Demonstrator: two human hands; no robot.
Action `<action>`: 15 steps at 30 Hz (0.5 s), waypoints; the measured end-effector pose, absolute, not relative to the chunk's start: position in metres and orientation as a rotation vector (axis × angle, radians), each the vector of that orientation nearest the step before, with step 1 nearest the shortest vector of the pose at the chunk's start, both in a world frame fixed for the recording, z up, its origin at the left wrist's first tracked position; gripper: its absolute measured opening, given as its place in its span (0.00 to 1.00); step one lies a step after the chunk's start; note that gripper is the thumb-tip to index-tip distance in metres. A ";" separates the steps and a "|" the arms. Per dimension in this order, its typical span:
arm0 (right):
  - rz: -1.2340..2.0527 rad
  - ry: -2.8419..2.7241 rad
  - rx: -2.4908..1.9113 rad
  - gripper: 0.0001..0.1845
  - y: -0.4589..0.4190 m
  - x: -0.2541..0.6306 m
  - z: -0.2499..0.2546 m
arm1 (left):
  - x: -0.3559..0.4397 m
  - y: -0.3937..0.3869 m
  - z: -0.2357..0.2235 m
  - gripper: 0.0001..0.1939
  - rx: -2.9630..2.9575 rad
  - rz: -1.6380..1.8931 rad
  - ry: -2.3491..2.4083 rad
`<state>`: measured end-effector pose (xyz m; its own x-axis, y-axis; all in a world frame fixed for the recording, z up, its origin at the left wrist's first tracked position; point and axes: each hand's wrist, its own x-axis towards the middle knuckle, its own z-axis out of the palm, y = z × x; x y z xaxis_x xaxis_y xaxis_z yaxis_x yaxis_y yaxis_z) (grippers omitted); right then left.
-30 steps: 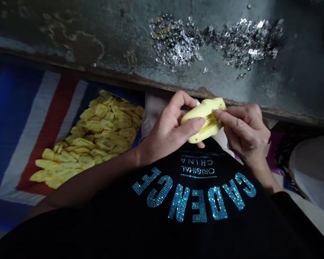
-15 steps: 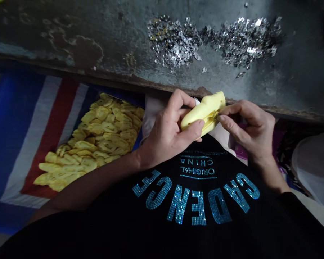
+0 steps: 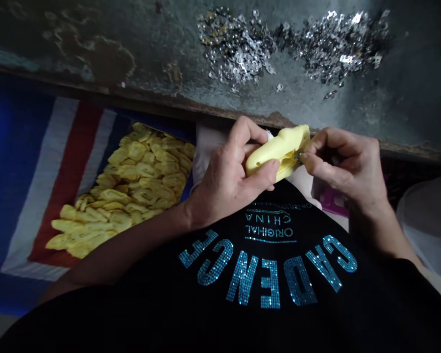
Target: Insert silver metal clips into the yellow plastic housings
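Observation:
My left hand (image 3: 235, 171) is closed around a yellow plastic casing (image 3: 281, 149), thumb on its near side and fingers behind it. The casing is hollow along the side facing me and has small round holes. A bit of white wrap shows on one left finger. At the casing's right end, my right hand (image 3: 345, 164) pinches a small metal clip (image 3: 298, 157) between thumb and forefinger, by the hollow. The clip's shape is mostly hidden by the fingertips. Both hands are just in front of the bench edge, above my lap.
A pile of small shiny metal pieces (image 3: 238, 54) lies on the worn metal bench (image 3: 150, 54), with a second pile (image 3: 338, 49) to its right. Many yellow casings (image 3: 132, 181) fill a striped cloth-lined blue container (image 3: 7, 196) at left. Something purple (image 3: 332, 202) is below my right hand.
My right hand has shifted slightly right, still pinching by the casing's hollow. The casing has turned a little in my left hand. The view has moved slightly.

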<state>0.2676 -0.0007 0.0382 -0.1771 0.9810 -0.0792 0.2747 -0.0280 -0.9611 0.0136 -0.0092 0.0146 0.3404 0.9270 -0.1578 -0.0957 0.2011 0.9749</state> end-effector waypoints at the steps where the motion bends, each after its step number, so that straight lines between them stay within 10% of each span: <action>1: 1.206 -1.565 -1.357 0.19 0.000 0.267 0.040 | 0.014 -0.009 0.015 0.23 1.135 0.883 0.947; 15: 1.073 -1.672 -1.369 0.14 -0.003 0.264 0.037 | 0.016 -0.012 0.015 0.22 1.121 0.864 0.927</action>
<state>0.2638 -0.0030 0.0370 -0.1839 0.9827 0.0211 0.3901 0.0926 -0.9161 0.0163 -0.0118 0.0147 0.3711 0.9138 -0.1648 -0.0998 0.2157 0.9713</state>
